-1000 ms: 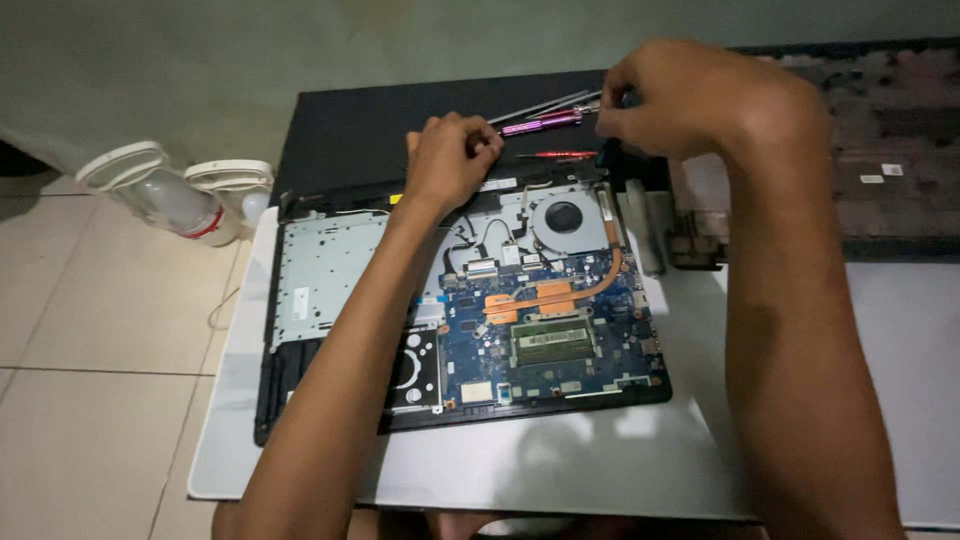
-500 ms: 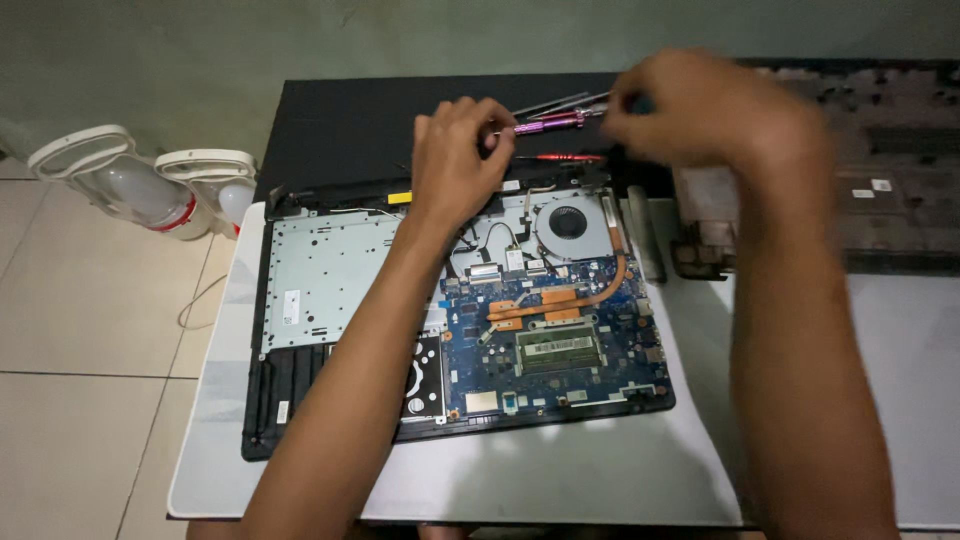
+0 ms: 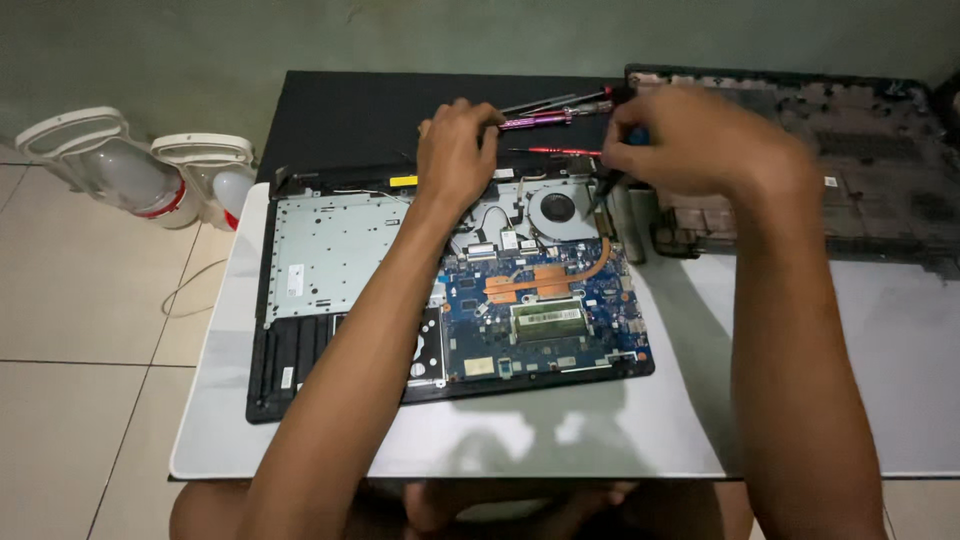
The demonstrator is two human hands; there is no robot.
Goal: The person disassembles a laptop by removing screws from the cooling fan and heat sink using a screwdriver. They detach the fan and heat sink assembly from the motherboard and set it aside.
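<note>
1. An opened laptop (image 3: 450, 300), its blue circuit board and round fan (image 3: 553, 212) exposed, lies on a white table (image 3: 760, 400).
2. The left hand (image 3: 455, 160) rests at the laptop's top edge, fingers curled down; whether it grips anything cannot be told.
3. The right hand (image 3: 690, 140) hovers beside the fan, fingers pinched narrow on a dark tool.
4. Compared with half a second earlier, both hands sit at nearly the same spots; the right has dropped slightly toward the fan corner.
5. Screwdrivers (image 3: 545, 118) lie just behind the hands.
</note>
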